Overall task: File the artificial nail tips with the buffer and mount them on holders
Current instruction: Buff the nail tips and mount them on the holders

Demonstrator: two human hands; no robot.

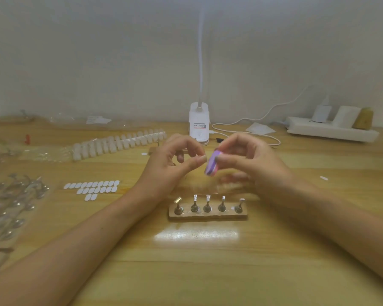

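My right hand (250, 160) pinches a small purple and pink buffer block (212, 165) above the table's middle. My left hand (175, 164) is raised beside it, thumb and forefinger pinched together right at the buffer; a nail tip between them is too small to make out. Below the hands a wooden base (208, 214) carries several metal holders (207, 204) standing upright. A long strip of white nail tips (117, 142) lies behind on the left. Rows of white oval adhesive tabs (93, 188) lie on the table to the left.
A white clip lamp (199, 122) with its cable stands at the back centre. A white power strip (332, 130) with plugs sits at the back right. Clear plastic bags with more metal holders (11, 202) cover the left side. A loose white tab (323, 178) lies right.
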